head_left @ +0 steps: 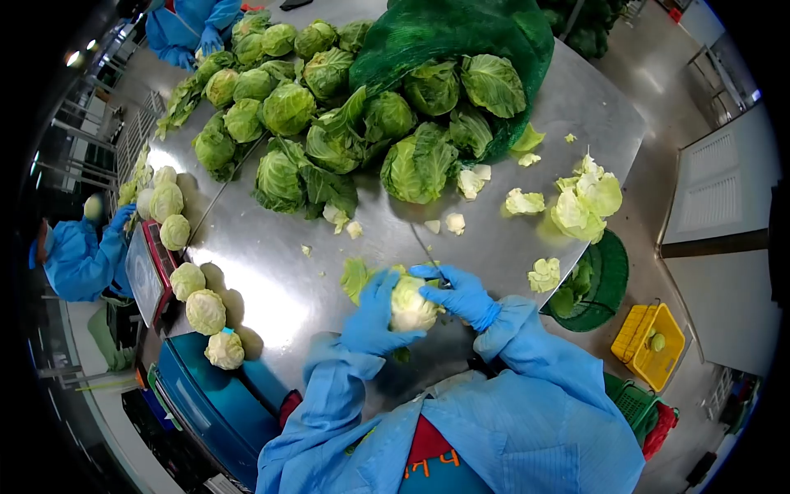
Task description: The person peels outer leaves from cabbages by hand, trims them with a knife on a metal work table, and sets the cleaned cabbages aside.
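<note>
A mesh bag (477, 33) holds cabbages (494, 85), a green basket (613, 272) leaves (568, 295). Above the table (494, 247), the left hand (372, 317) grips a pale cabbage (411, 308) — round, no clear long axis; the right hand (465, 298) clasps a knife (445, 285) pointing forward.

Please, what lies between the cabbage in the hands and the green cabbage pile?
The head view shows pale trimmings on the metal table, and a thin knife blade, between the held cabbage and the pile.
</note>
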